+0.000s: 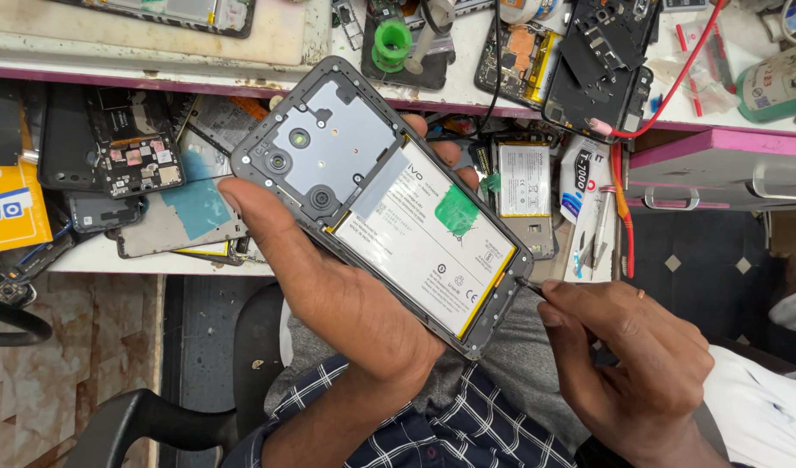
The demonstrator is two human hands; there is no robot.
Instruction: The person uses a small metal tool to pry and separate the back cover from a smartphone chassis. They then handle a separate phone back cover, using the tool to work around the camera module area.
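Nearest the camera, the right hand (636, 364) is pinched shut on a thin tool (530, 284), whose tip meets the lower right edge of the phone (381, 199). The left hand (346, 295) cradles that phone from beneath, its grip clamped around the frame, thumb along the left edge and fingertips showing past the upper right edge. The phone is held tilted above the lap, back cover off, with its white battery (424, 238), a green sticker (457, 211) and grey camera plate (329, 152) exposed. Beyond it, an open drawer (112, 251) holds phone parts, a loose battery (524, 179) and a glue tube (580, 178). Farther off, the tabletop (467, 91) carries more opened phones, a green reel (392, 42) and a red wire (675, 87).
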